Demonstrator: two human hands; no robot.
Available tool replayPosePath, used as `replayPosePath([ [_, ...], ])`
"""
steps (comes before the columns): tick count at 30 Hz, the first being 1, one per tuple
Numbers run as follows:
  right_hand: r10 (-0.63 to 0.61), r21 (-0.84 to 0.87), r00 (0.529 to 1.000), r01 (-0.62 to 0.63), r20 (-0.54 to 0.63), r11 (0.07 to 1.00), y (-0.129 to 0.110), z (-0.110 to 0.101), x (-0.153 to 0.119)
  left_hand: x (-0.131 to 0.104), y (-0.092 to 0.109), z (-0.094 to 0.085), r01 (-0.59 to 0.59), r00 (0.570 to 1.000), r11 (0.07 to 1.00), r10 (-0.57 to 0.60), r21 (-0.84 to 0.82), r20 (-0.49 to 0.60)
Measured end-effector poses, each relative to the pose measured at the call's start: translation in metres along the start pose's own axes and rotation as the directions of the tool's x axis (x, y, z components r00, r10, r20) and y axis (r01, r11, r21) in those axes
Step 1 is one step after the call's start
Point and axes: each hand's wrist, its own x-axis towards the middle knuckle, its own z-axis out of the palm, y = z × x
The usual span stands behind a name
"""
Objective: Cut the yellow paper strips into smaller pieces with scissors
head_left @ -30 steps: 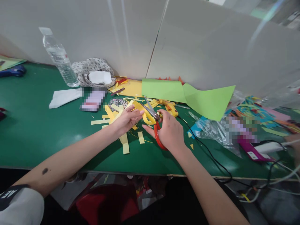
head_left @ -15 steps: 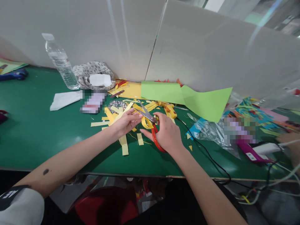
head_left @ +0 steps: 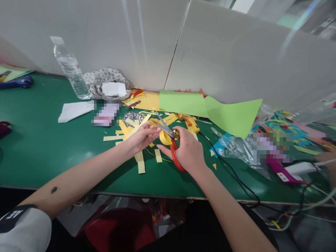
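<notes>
Red-handled scissors are in my right hand, their blades parted and pointing up to the left. Closed on a yellow paper piece, my left hand is beside the blade tips. The paper curls down between my two hands, partly behind the blades. Pale yellow strips and other yellow scraps lie on the green table beneath and around my left hand. Behind my right hand rests a yellow glue gun with a black cord.
A water bottle, a patterned cloth bag and a phone stand or lie at the left. Green paper sheets lean near the wall. Clear plastic, a magenta tool and cables are at the right, near another person's hand.
The whole view has shifted slightly, with things appearing a little further right. The yellow paper loop by the scissors has changed shape a little. Both hands keep nearly the same pose.
</notes>
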Motion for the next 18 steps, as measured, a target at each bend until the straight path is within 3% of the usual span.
replayPosePath([
  [4,0.002,0.007,1.0,-0.002,-0.01,1.0,-0.0027,-0.0004,-0.0003,-0.0012,-0.0002,0.0022,-0.02,0.999,1.0,0.02,0.009,0.035],
  [13,0.042,0.004,0.999,-0.042,-0.022,0.999,-0.0041,0.0035,-0.0022,-0.003,0.0009,0.0051,0.007,0.997,1.0,-0.008,-0.015,-0.072],
  [18,0.026,0.004,0.998,-0.026,-0.054,1.0,-0.0043,0.0047,-0.0026,-0.0034,-0.0005,0.0051,0.009,0.999,1.0,-0.01,-0.018,-0.052],
])
